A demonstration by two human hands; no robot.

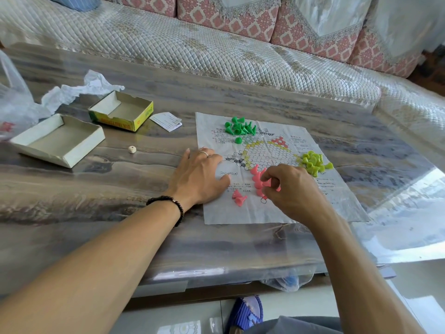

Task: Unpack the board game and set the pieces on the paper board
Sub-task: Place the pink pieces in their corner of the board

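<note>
The paper board lies flat and creased on the grey marbled counter, with its ring of small circles printed in the middle. The person's left hand rests on the board's left edge, fingers straight and spread, pressing the sheet down; a ring sits on one finger and a dark bead bracelet circles the wrist. The right hand is over the near middle of the board, its fingers curled and pinching a pink pawn out of the pink pawns clustered just left of it. Two more pink pawns lie tipped over on the paper nearer the left hand. A heap of green pawns sits on the board's far left corner, with a single green one just beside it, and a heap of yellow-green pawns lies toward the right edge. Off the board to the left, the yellow game box and its pale lid both sit open side up, near a small die, a folded leaflet and crumpled clear plastic. A quilted sofa runs behind the counter.
</note>
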